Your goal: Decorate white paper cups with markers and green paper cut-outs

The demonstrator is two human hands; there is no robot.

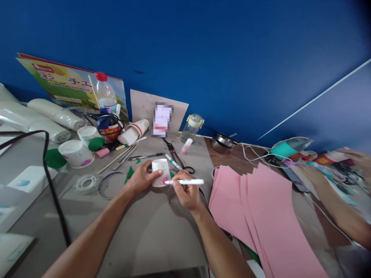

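A small white paper cup (pixel 156 166) with a pink pattern and faint blue lines is gripped by my left hand (pixel 142 177), thumb across its side. My right hand (pixel 187 193) pinches a white acrylic marker (pixel 189 181), its pink tip at the cup's pink drawing. Behind the cup lie black-handled scissors (pixel 171 148) and a blue-and-white marker (pixel 173 162). Green paper scraps (pixel 129 174) are beside my left hand. Two decorated cups stand further left, the nearer cup (pixel 75 152) bearing a pink patch.
Tape rolls (pixel 86 184) lie left of my hands, near a black cable (pixel 53 185). Pink paper sheets (pixel 249 208) spread on the right. A bottle (pixel 106 92), a glass jar (pixel 192 126) and a propped phone (pixel 162 119) stand behind. Another person's arm (pixel 333 200) reaches in at far right.
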